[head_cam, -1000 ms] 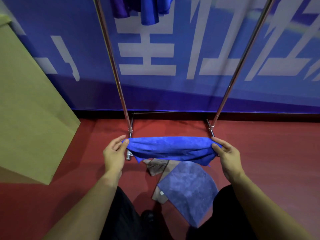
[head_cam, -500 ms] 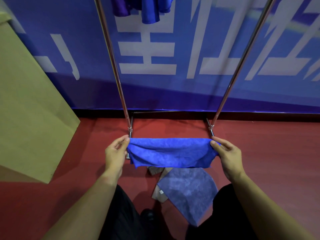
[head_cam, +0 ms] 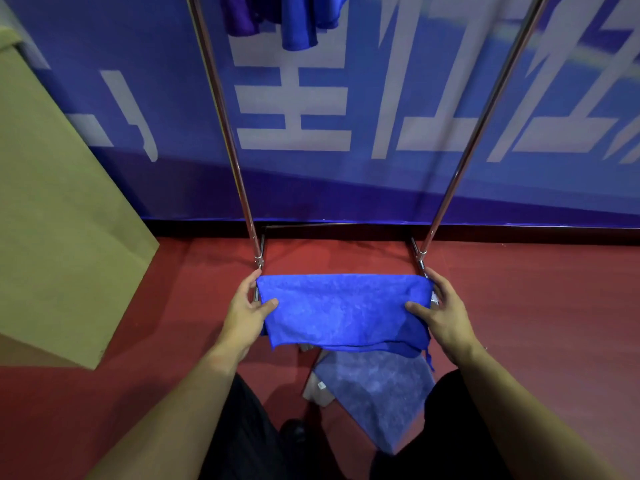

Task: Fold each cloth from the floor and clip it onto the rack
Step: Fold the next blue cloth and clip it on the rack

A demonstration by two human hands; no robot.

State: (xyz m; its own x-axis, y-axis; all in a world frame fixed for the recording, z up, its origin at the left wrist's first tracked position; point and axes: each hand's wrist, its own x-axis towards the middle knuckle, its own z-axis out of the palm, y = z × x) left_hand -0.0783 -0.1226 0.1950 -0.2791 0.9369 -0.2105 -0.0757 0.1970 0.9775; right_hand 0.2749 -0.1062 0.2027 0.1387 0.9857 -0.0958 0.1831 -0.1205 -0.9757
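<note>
Both grips pinch the bright blue cloth (head_cam: 341, 311) at its side edges: left hand (head_cam: 246, 315), right hand (head_cam: 445, 315), thumbs on top. Cloth spread above red floor (head_cam: 536, 306), btwn rack (head_cam: 227, 126) uprights. Grey-blue cloth (head_cam: 377, 393) lies below; cardboard box (head_cam: 59, 209) left.

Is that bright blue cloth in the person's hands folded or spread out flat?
Folded. The bright blue cloth shows two layers: a second edge peeks out below the top layer's hem. Left hand and right hand pinch its ends.
</note>
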